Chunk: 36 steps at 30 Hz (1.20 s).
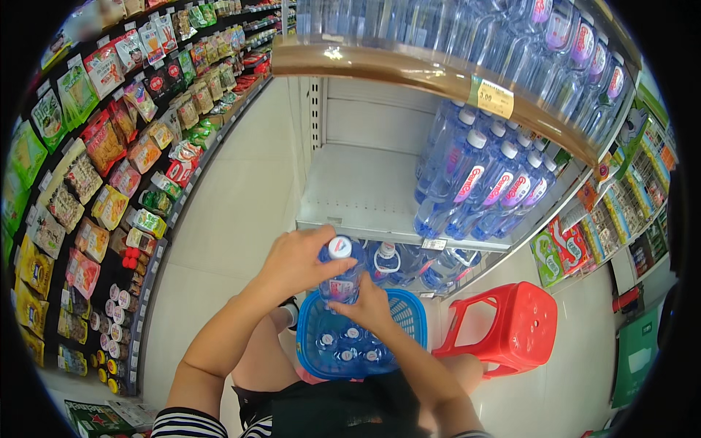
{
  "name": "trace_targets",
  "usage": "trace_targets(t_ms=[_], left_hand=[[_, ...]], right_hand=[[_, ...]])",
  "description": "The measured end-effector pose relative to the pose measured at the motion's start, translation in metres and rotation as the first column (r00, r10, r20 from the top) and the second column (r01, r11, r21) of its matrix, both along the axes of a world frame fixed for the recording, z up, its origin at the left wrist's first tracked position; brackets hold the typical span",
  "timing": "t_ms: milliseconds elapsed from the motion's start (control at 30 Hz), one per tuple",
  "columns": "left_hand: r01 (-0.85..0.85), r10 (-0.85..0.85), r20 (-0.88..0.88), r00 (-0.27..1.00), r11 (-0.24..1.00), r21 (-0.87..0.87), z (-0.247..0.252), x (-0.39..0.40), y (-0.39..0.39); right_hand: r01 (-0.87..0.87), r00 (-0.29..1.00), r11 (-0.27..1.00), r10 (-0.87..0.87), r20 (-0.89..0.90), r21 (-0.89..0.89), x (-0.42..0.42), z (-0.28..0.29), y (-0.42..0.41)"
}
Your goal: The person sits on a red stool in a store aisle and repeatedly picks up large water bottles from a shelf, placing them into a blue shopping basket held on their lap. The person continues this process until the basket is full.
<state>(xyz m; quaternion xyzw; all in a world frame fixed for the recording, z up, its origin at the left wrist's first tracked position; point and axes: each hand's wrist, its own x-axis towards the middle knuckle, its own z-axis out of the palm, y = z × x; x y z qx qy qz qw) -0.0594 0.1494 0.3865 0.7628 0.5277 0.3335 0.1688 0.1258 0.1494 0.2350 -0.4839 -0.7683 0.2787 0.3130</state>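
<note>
My left hand (298,260) grips the upper part of a clear blue water bottle (340,282) with a white cap. Lower on the same bottle, my right hand (367,309) holds its side. The bottle is roughly upright above the far edge of a blue plastic basket (416,323). Several capped bottles (353,334) stand inside that basket, which sits between my legs. Ahead, tall Ganten water bottles (471,175) fill the right part of the white metal shelf (356,186). Large handled water jugs (388,263) stand on the level below.
A red plastic stool (531,328) stands to the right of the basket. An upper shelf edge (383,60) with a price tag juts out overhead, loaded with bottles. Racks of packaged snacks (104,142) line the left side. Drink cartons (569,243) are at the right.
</note>
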Motion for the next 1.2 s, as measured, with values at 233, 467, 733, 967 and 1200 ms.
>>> trace_targets(t_ms=[233, 467, 733, 967, 1200], left_hand=[[0.194, -0.114, 0.672, 0.732, 0.980, -0.045, 0.000, -0.046, 0.028], [0.038, 0.019, 0.421, 0.907, 0.991, -0.126, -0.060, -0.044, 0.079], [-0.152, 0.140, 0.367, 0.919, 0.988, 0.004, -0.098, -0.055, 0.137], [-0.161, 0.145, 0.441, 0.886, 0.987, -0.001, -0.108, -0.059, 0.164], [-0.184, 0.152, 0.371, 0.916, 0.982, 0.051, -0.107, -0.055, 0.166]], right_hand=[[0.065, 0.988, 0.958, -0.021, -0.155, 0.280, -0.016, 0.106, 0.050], [0.076, 0.979, 0.972, -0.030, -0.202, 0.221, -0.047, 0.120, 0.127], [0.059, 0.978, 0.987, -0.027, -0.209, 0.148, -0.083, 0.098, 0.181], [0.033, 0.981, 0.992, -0.009, -0.195, 0.120, -0.094, 0.091, 0.212], [0.015, 0.979, 0.994, 0.008, -0.205, 0.110, -0.089, 0.085, 0.214]])
